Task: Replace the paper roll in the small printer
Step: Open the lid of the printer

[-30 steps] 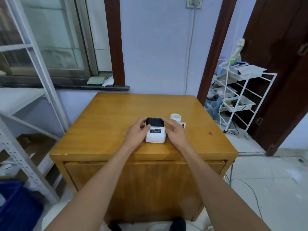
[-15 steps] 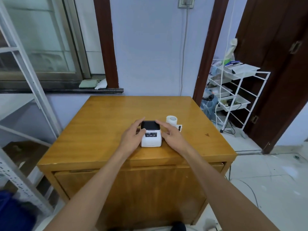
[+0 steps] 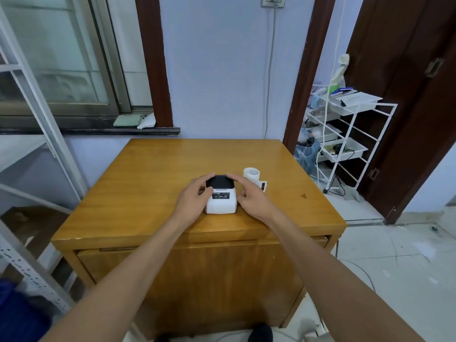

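A small white printer with a black lid stands near the front middle of the wooden table. My left hand presses against its left side, fingers reaching over the lid's far left corner. My right hand grips its right side, index finger stretched along the lid's far edge. The lid looks closed. A white paper roll stands upright just behind and right of the printer, with a short printed strip trailing beside it. The roll is free of both hands.
A white wire rack with trays stands right of the table by a dark wooden door. A white metal shelf frame stands to the left. A window sill runs along the wall behind the table. A cable hangs down the wall.
Both hands have stayed on the printer's sides. The camera view has shifted slightly; the printer and the roll have kept their places on the table.
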